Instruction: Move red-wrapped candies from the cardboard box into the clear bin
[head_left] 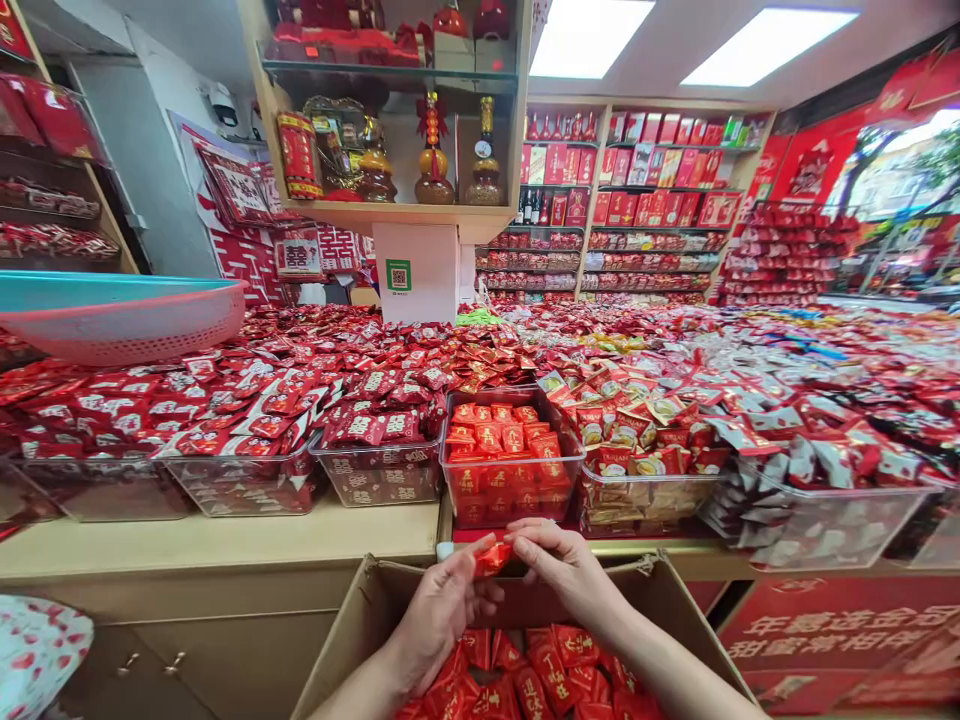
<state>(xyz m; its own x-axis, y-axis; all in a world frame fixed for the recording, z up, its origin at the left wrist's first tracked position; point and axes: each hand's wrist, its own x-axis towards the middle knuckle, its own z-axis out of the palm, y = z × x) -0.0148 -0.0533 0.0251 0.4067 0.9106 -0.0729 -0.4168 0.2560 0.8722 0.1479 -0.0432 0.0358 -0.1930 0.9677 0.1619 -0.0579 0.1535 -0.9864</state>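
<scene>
Between my two hands is a small red wrapped candy packet [493, 561], held above an open cardboard box. My left hand [442, 605] pinches its left end between thumb and fingers, while my right hand [556, 560] grips its right end. Below them, the cardboard box [341, 628] contains many red packets [551, 675] with gold lettering. Directly ahead stands a clear plastic bin [516, 462] with similar red packets [513, 438] stacked in rows. My wrists partly cover the box's contents.
Clear bins of wrapped sweets line the counter [315, 545] on both sides, including durian packets [634, 430] at right. A pink and blue basket [124, 325] rests on the heap at left. A display cabinet [390, 210] hangs ahead; shelves [600, 180] stand behind.
</scene>
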